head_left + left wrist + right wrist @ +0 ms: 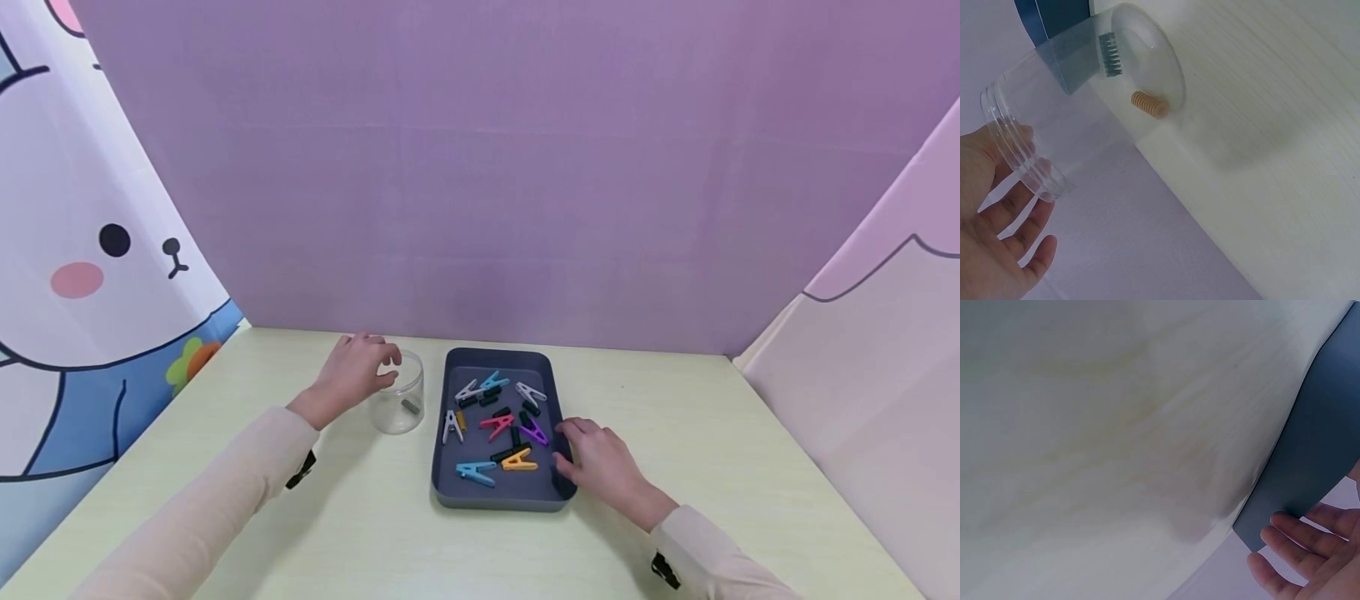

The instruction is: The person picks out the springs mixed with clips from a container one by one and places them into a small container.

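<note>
My left hand [347, 379] is at the rim of a clear jar [396, 417], fingers relaxed and bent. In the left wrist view, that hand [1007, 219] has its fingertips by the mouth of the jar [1079, 150]; a dark ribbed piece [1110, 55] and an orange ribbed piece [1149, 105] lie inside near the base. A dark grey tray [498, 502] holds several clips, among them a red clip [497, 425] and a purple clip [534, 431]. My right hand [611, 471] rests loosely at its right edge; in the right wrist view, the fingers [1297, 528] lie against the outer wall.
Several dark ribbed pieces and one orange ribbed piece [461, 420] lie among the clips. The tray stands just right of the jar on the pale table [360, 533]. Behind the table rises a purple backdrop [480, 183], with printed cloth [90, 192] at the left side.
</note>
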`<state>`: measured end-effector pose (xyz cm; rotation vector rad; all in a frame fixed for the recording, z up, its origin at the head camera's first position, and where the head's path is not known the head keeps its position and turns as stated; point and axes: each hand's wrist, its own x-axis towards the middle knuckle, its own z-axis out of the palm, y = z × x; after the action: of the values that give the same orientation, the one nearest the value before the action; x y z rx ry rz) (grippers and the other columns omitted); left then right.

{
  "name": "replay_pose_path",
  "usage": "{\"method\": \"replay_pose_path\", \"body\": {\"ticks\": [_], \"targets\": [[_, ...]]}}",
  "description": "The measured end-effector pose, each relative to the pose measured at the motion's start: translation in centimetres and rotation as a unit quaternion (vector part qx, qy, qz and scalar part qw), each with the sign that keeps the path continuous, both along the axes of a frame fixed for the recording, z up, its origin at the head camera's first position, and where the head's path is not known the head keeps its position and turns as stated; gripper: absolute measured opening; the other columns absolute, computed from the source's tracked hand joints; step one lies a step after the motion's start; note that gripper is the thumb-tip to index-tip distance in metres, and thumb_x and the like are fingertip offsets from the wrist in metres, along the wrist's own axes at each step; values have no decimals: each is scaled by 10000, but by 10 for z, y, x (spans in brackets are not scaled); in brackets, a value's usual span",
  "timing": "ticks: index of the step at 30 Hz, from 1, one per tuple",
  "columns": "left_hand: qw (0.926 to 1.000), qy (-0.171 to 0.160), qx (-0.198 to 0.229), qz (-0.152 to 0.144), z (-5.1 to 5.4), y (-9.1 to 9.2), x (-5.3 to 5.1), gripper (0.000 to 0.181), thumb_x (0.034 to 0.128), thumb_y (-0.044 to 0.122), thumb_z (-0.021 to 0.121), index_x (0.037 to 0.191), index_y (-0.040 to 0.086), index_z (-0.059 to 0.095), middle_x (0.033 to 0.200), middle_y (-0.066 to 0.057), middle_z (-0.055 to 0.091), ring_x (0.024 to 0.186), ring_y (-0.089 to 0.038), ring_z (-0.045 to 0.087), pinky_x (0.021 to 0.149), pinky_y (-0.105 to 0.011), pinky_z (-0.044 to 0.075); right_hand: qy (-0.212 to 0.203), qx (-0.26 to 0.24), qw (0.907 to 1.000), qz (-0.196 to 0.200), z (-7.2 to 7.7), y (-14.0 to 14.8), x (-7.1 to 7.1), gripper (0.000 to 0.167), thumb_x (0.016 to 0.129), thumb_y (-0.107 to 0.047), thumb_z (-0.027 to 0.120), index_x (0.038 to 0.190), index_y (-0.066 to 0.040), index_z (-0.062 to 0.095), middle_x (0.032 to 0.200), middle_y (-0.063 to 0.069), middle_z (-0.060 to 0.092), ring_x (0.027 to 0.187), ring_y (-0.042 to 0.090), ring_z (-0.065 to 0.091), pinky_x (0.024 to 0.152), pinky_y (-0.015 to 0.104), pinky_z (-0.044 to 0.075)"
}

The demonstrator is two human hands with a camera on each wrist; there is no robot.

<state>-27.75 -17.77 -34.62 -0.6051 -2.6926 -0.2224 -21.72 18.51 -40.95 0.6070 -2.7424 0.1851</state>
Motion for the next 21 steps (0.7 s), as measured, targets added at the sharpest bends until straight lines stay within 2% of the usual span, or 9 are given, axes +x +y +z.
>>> {"method": "replay_pose_path", "body": {"ticks": [7,14,21], "targets": [[9997,225,-62,-70,-1,-1,-1,152,756,167,694,904,144,664,814,8,621,836,-255,550,816,-471,405,-30,4,10000,0,1,0,0,347,773,-281,675,1041,-66,627,1055,89,645,973,233,613,765,398,507],[9984,533,-111,-165,4,2,0,164,745,160,710,902,143,666,868,-17,642,856,-274,570,760,-435,404,-38,23,10000,-25,2,-1,0,348,770,-283,681,1038,-67,629,1051,90,646,970,233,613,768,396,507],[9985,489,-144,-209,12,14,4,173,756,200,715,919,161,672,906,-2,649,915,-269,575,779,-432,413,-27,-18,10000,-6,2,-1,1,342,766,-276,684,1032,-67,630,1048,90,647,966,235,615,762,397,508]]}}
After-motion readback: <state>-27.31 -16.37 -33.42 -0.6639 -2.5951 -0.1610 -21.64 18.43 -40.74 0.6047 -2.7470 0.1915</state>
